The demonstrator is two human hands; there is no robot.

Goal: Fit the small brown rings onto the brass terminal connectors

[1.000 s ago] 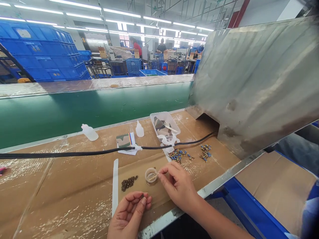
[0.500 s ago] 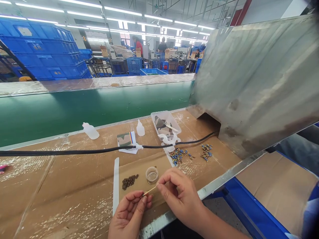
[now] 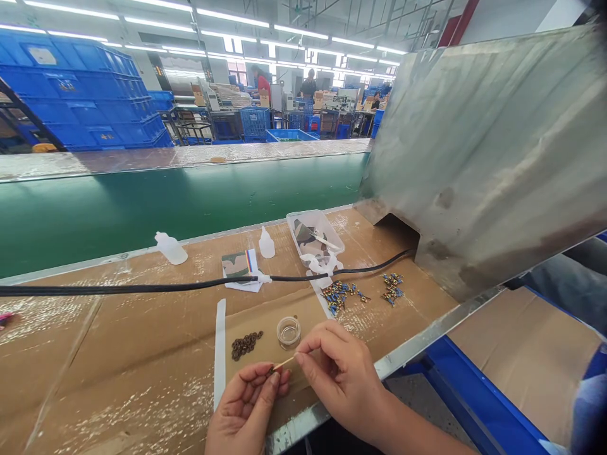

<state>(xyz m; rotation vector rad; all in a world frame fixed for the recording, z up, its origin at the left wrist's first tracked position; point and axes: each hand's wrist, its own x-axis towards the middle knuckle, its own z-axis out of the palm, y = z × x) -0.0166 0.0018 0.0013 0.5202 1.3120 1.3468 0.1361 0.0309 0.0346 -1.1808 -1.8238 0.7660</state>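
Observation:
My right hand [image 3: 339, 373] pinches a thin wooden toothpick [image 3: 285, 362] between thumb and forefinger. The toothpick's far tip touches a small dark ring-like piece [image 3: 271, 370] held by my left hand [image 3: 251, 401], its thumb and fingers closed; most of that piece is hidden. Just beyond my hands stands a small round clear cup [image 3: 288, 332]. To its left lies a pile of small dark brown rings [image 3: 245, 345]. Small blue and gold parts [image 3: 337, 296] lie in a heap beyond my right hand, with a second heap [image 3: 392, 289] further right.
A black cable [image 3: 142, 289] crosses the cardboard-covered bench. Behind it are two white squeeze bottles [image 3: 171, 249], [image 3: 267, 243] and a plastic tray [image 3: 339, 237] with camouflage cloth. A large metal housing [image 3: 474, 158] rises at right. Past the green belt [image 3: 213, 199], people work among blue crates.
My hands stay in almost the same place. The toothpick and right fingertips have shifted very slightly left, and the view has moved a little.

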